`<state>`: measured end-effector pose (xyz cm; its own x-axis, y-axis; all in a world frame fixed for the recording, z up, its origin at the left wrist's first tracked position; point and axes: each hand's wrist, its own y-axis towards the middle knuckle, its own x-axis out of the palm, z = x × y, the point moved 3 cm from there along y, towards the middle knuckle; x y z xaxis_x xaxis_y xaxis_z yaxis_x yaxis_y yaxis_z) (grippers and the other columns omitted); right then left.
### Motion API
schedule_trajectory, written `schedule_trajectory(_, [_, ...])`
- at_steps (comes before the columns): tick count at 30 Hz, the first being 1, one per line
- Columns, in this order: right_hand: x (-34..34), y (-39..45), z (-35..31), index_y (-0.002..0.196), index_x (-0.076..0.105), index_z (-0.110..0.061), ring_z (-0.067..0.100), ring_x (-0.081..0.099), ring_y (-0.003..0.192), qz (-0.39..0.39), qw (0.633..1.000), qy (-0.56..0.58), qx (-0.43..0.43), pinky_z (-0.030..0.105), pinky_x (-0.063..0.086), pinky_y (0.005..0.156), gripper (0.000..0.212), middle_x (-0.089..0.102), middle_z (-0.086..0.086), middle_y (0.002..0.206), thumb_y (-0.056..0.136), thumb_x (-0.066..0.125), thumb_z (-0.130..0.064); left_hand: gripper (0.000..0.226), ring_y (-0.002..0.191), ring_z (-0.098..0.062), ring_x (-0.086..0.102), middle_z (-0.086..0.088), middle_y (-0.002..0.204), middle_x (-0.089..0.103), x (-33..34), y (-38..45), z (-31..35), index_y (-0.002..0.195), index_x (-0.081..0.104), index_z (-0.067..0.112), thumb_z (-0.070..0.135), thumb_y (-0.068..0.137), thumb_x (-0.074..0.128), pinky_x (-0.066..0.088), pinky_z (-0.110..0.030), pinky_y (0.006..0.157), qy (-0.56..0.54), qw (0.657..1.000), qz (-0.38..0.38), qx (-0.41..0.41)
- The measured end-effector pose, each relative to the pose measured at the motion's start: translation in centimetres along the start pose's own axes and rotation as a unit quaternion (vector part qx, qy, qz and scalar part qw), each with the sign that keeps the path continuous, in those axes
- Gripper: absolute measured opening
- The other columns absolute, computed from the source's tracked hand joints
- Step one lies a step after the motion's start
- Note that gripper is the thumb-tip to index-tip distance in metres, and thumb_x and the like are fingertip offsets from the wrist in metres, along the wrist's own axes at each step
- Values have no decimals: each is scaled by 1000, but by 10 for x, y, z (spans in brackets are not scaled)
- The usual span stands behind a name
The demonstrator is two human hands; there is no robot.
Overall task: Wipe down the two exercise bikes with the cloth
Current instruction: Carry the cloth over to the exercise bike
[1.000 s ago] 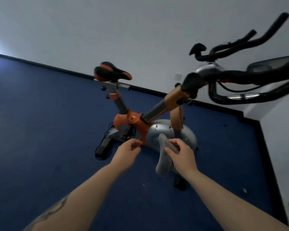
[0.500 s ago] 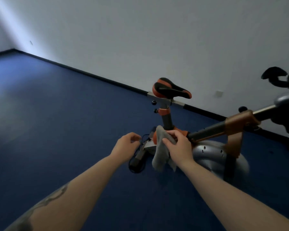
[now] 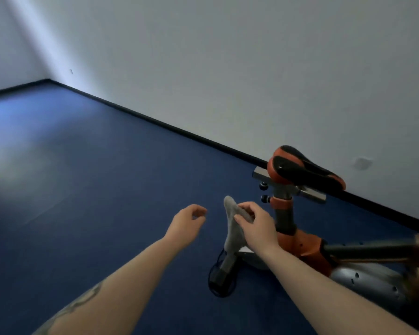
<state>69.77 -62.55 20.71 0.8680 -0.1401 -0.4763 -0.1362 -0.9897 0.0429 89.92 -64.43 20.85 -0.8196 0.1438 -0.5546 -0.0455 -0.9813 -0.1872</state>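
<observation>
An orange and silver exercise bike (image 3: 300,240) stands at the lower right, its black and orange saddle (image 3: 300,169) on a grey seat post. My right hand (image 3: 254,226) pinches a grey cloth (image 3: 232,228), which hangs down just left of the seat post. My left hand (image 3: 186,223) hovers a little to the left of the cloth with fingers loosely curled, holding nothing. The bike's handlebars lie outside the view. No second bike shows.
Blue floor (image 3: 82,189) stretches to the left and far side. A white wall (image 3: 228,68) with a black skirting board runs behind the bike. The bike's black rear foot (image 3: 219,276) with a cable lies on the floor below the cloth.
The view has swung left, so the bike has slid to the right edge and the handlebars have left the frame. Both hands stay in front with the cloth still held.
</observation>
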Motion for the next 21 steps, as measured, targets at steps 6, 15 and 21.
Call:
schedule_trajectory(6, [47,85,-24,89,61,-38,1,58,89,3,1000,-1,10,25,47,74,16,64,-19,90,87,68,-24,16,94,-2,57,15,104,62,-49,83,-9,107,61,30,20,96,56,40,-12,65,-10,1000,16,6])
schedule_trajectory(15, [130,206,-61,85,59,-43,-4,57,86,64,997,9,30,17,44,69,21,63,-22,89,88,68,-24,20,99,-9,59,9,110,63,-121,240,-35,112,62,25,17,96,54,44,-18,71,19,998,-49,42])
schedule_trajectory(21, [156,272,-82,90,62,-37,0,59,88,156,984,23,80,19,48,73,16,64,-20,89,89,67,-22,21,98,-5,57,12,110,62,-158,351,-19,115,62,26,19,96,54,41,-13,69,52,986,-119,107])
